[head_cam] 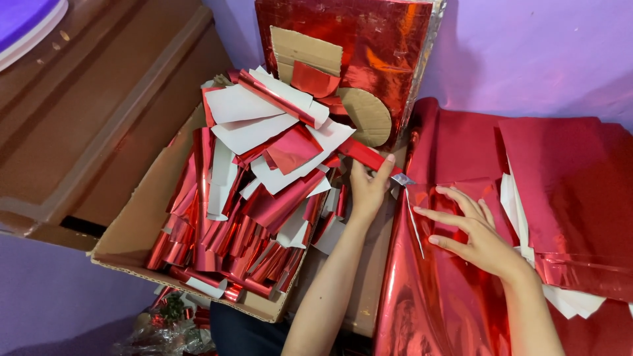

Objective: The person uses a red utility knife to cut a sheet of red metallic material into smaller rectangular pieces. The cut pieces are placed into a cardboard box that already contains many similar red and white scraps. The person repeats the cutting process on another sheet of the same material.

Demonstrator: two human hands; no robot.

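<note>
Strip [370, 158]: narrow red foil piece, pinched between thumb and fingers of the left hand [368, 186]. It lies slanted over the right edge of the box [142, 217], its upper end among the scraps, its lower end ending in a silvery tip just left of the foil sheet [435, 290].

Left hand: closed on the strip, forearm coming up from the bottom of the frame between box and sheet.

Right hand [471, 234]: open, fingers spread, palm down, pressing flat on the sheet. Holds nothing.

Sheet: shiny red, creased, spread under the right hand and running down to the bottom edge. More red sheets [567, 191] are stacked to the right, white backing showing at their lower edges.

Box: brown cardboard, open, heaped with scraps [254, 191] of red foil and white-backed offcuts, many curled.

Behind the box: a foil-wrapped panel [376, 46] stands upright, with a cardboard rectangle [306, 53] and a cardboard disc [364, 115] leaning against it.

Left: brown wooden furniture [86, 118]. Wall [527, 53] behind is purple.
</note>
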